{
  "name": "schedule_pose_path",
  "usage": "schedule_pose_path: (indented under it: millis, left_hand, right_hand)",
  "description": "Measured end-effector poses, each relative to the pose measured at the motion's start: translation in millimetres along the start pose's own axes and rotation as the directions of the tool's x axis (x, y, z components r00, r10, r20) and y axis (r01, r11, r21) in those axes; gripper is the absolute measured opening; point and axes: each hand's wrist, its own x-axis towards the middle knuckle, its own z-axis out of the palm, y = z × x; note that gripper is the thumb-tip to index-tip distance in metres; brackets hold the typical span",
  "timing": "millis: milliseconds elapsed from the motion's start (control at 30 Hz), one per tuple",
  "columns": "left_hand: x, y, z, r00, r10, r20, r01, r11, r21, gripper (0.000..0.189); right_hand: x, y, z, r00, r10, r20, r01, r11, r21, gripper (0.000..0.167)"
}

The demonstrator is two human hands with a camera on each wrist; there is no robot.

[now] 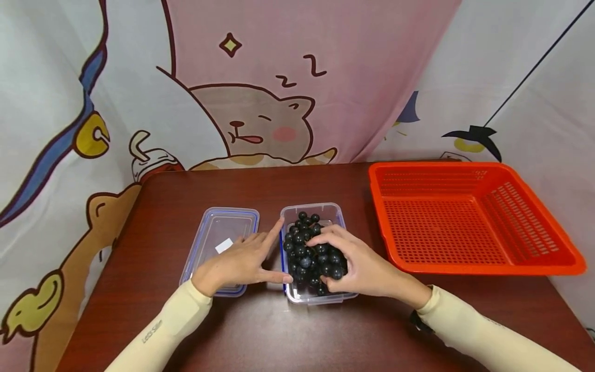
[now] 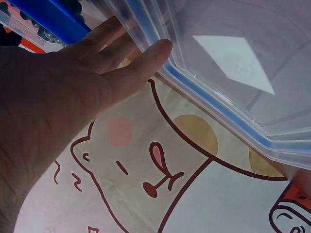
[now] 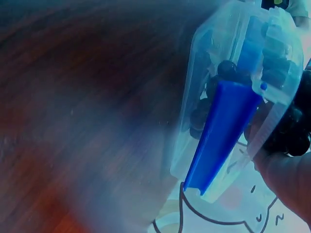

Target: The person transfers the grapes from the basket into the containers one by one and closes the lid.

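Over there, the right hand [image 1: 360,263] has its fingers curled round a bunch of black grapes [image 1: 303,249], down in a clear plastic container [image 1: 329,211]. The left hand [image 1: 244,261] spreads its fingers wide at the container's side facing the blue-edged clear lid [image 1: 229,223]. A red perforated basket [image 1: 429,225] sits rightward on the tabletop [image 1: 325,341].
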Motion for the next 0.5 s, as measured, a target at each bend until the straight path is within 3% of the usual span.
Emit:
schedule_pose_path:
  millis: [133,233,400,500]
  left_hand:
    - [-0.1,-0.1,-0.3,1.000,-0.003,-0.001,0.003,1.000,0.003,0.128]
    - [0.1,-0.9,-0.5,1.000,0.001,0.003,-0.001,1.000,0.000,0.128]
    - [1.1,-2.2,0.0,1.000,0.008,0.004,-0.008,1.000,0.004,0.128]
    - [1.7,-2.0,0.4,1.000,0.011,0.002,-0.011,1.000,0.005,0.127]
  right_hand:
    - [-1.1,2,8,1.000,-0.018,0.001,0.018,0.999,-0.051,0.078]
    - [-1.4,2,11,1.000,-0.015,0.005,0.015,0.988,-0.154,0.081]
    - [-1.5,-1,13,1.000,-0.010,0.029,0.020,0.930,-0.366,0.106]
    - [-3.0,-2,10,0.999,-0.007,0.047,0.023,0.933,-0.358,0.119]
